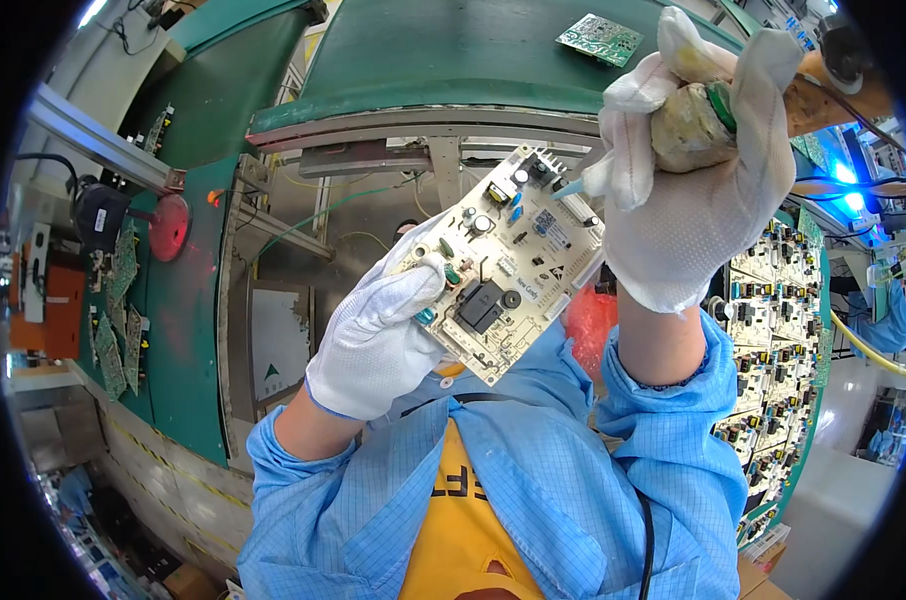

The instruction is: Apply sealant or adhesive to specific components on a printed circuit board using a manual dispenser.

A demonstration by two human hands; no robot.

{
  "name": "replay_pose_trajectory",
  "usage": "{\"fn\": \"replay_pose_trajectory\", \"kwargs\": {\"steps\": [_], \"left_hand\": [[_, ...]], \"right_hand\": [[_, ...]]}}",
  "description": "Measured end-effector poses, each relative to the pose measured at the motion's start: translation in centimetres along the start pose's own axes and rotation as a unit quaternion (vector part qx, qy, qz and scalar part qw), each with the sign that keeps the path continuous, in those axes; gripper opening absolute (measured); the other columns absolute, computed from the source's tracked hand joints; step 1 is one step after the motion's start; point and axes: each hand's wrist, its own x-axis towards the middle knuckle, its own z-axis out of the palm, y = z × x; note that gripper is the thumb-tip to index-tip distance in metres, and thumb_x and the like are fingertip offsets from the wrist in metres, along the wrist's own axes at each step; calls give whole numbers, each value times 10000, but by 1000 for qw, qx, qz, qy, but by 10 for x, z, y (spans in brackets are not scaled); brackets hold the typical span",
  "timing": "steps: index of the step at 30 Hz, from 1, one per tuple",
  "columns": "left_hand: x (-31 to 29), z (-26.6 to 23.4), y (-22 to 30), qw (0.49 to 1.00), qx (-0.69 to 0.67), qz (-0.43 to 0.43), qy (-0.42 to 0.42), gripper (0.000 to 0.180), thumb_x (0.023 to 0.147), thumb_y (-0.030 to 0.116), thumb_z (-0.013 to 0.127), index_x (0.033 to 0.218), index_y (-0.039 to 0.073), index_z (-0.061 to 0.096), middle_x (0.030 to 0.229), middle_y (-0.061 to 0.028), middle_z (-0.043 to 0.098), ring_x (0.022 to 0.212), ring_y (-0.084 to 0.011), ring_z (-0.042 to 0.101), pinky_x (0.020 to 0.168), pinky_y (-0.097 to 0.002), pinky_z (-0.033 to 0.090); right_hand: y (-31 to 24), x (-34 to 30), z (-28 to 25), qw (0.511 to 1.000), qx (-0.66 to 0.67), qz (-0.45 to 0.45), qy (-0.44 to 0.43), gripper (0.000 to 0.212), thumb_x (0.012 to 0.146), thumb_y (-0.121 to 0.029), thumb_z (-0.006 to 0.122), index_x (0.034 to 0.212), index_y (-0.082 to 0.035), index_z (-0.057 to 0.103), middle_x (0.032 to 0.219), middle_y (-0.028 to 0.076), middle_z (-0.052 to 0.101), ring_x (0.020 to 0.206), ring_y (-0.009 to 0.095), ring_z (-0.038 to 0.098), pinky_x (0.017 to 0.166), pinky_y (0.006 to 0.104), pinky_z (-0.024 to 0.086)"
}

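Observation:
My left hand [385, 330], in a white dotted glove, is closed on the left edge of a cream circuit board [533, 285]. The board is tilted in front of my chest, its component side up, with a black relay block, capacitors and white connectors. Above its upper right corner, my gloved right hand [698, 200] is wrapped round a squeeze bottle [688, 130] with a stained tan body and a green band. A thin pale blue nozzle [571, 188] pokes out below the fingers toward the connectors. Whether its tip touches the board I cannot tell.
A green conveyor belt [423, 60] runs across the far side, carrying another circuit board [600, 40]. More boards [118, 340] stand on the green bench at left, near a round red disc [169, 228]. On the right, a rack [773, 340] holds rows of boards.

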Motion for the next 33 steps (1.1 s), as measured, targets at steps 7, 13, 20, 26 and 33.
{"fn": "replay_pose_trajectory", "kwargs": {"steps": [7,13,20,26,33], "left_hand": [[-2,4,2,999,-15,25,-26,537,898,153,513,1372,-23,331,1322,-200,472,1201,-292,515,999,-406,446],[-5,-1,0,999,-43,12,-6,550,905,156,520,1386,-20,321,1345,-187,460,1209,-290,508,1005,-415,438],[-4,-4,0,998,-56,5,2,559,903,147,538,1391,-15,319,1336,-190,470,1193,-277,525,978,-420,463],[-5,-6,5,996,-89,21,15,541,899,127,503,1391,-8,323,1347,-200,455,1203,-308,514,981,-453,461],[-12,-10,6,990,-139,22,27,536,895,122,488,1387,-15,328,1354,-205,449,1223,-325,493,1013,-471,427]], "right_hand": [[3,2,-3,1000,-4,-7,-25,523,987,-390,309,1068,36,602,721,94,572,493,138,486,462,266,401],[7,2,-1,999,-6,-14,-45,519,988,-380,307,1068,37,606,718,93,568,488,135,476,457,266,390],[7,4,-5,997,-8,-22,-71,514,989,-369,305,1069,37,610,716,93,564,482,132,465,451,266,377],[5,-1,2,995,-8,-29,-95,509,990,-360,304,1069,37,613,713,92,561,477,129,455,446,265,366],[-5,-8,18,997,-37,-20,-58,505,988,-363,308,1076,36,605,724,95,565,472,131,456,440,266,363]]}}
